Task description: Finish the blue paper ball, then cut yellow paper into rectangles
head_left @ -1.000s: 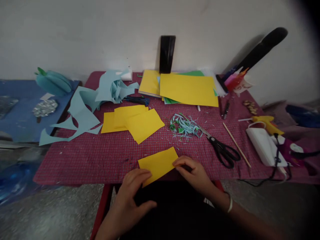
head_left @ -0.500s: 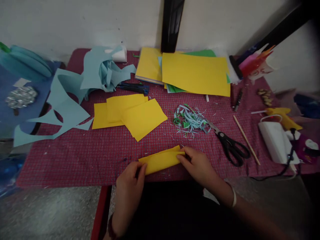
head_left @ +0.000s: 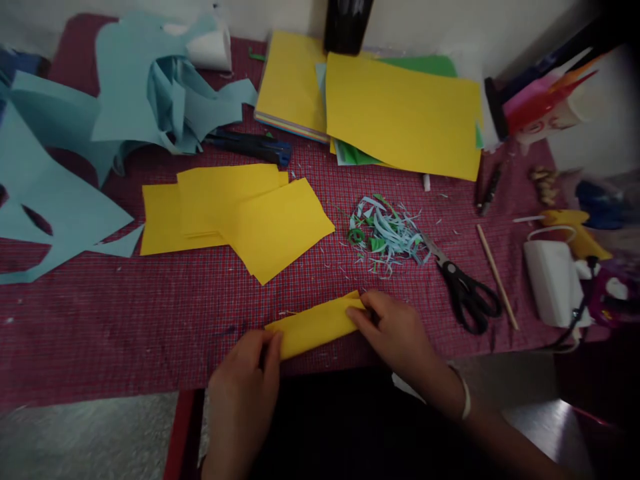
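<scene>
A strip of folded yellow paper (head_left: 314, 327) lies at the table's near edge, tilted slightly up to the right. My left hand (head_left: 245, 393) pinches its left end between thumb and fingers. At its right end, my right hand (head_left: 393, 327) grips the paper the same way, thumb on top. Beyond the strip rest several overlapping yellow paper pieces (head_left: 275, 230). A pile of thin blue and green paper shreds (head_left: 383, 233) sits right of them, touched by the tips of black-handled scissors (head_left: 463, 293).
Light blue paper offcuts (head_left: 65, 180) spread over the left side, near a dark blue cutter (head_left: 255, 147). Large yellow sheets (head_left: 400, 120) are stacked at the back. On the right are a wooden stick (head_left: 497, 277), a yellow glue gun (head_left: 570, 227) and a white box (head_left: 553, 283).
The far edge of the folded strip now lies closer to its near edge, and both hands keep hold of its ends. The camera view has shifted, bringing the table closer.
</scene>
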A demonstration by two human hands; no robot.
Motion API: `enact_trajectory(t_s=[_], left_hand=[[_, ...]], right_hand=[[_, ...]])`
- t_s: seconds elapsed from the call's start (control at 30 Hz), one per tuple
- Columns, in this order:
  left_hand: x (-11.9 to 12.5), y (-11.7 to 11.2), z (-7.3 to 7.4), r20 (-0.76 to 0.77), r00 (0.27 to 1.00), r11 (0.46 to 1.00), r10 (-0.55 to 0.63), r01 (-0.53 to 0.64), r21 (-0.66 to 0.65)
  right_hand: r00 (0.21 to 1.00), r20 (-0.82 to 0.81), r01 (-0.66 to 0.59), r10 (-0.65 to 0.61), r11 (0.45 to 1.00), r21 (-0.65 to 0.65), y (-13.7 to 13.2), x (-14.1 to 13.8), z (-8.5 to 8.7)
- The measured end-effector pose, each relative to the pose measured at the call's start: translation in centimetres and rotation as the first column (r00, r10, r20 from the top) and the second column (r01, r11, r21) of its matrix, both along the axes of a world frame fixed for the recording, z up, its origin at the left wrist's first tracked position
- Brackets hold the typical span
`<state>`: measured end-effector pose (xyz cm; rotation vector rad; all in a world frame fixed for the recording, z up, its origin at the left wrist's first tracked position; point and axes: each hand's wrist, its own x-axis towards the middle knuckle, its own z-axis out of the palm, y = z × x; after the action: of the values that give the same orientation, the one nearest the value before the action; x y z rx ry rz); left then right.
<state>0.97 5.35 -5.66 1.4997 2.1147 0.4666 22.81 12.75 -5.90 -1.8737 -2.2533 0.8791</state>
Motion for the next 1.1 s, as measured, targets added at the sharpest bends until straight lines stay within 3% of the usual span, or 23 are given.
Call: enact_trajectory(t_s=[0.17, 0.3, 0.57, 0.8, 0.97, 1.1], left_hand=[[-0.10, 0.14, -0.02, -0.025, 1.000, 0.999, -0.018, 0.018, 0.034], [-0.06, 0.18, -0.10, -0.047, 0.998, 0.998, -0.038, 0.040, 0.052], [0.34, 0.03, 0.17, -0.083, 0.995, 0.999, -0.049, 0.049, 0.004], [0.36, 0.17, 0.36, -0.038, 0.999, 0.999, -0.005, 0.004, -0.046], [0.28, 0.47, 0.40, 0.019, 0.992, 0.992, 0.124, -0.124, -0.011], [0.26, 0.44, 0.56, 0.043, 0.993, 0.993, 0.114, -0.116, 0.031]], right_hand=[[0.981, -0.055, 0.180, -0.187, 0.977, -0.115, 0.23, -0.30, 0.29], [0.961, -0.088, 0.248, -0.264, 0.956, -0.158, 0.09, -0.28, 0.07], [0.938, -0.060, 0.334, -0.340, 0.938, -0.092, -0.40, 0.07, -0.44], [0.946, -0.010, 0.323, -0.325, 0.943, -0.080, -0.26, -0.28, -0.41], [0.950, 0.025, 0.312, -0.311, 0.948, -0.054, -0.21, -0.48, -0.46], [0.953, 0.032, 0.303, -0.302, 0.953, -0.033, -0.25, -0.55, -0.46]])
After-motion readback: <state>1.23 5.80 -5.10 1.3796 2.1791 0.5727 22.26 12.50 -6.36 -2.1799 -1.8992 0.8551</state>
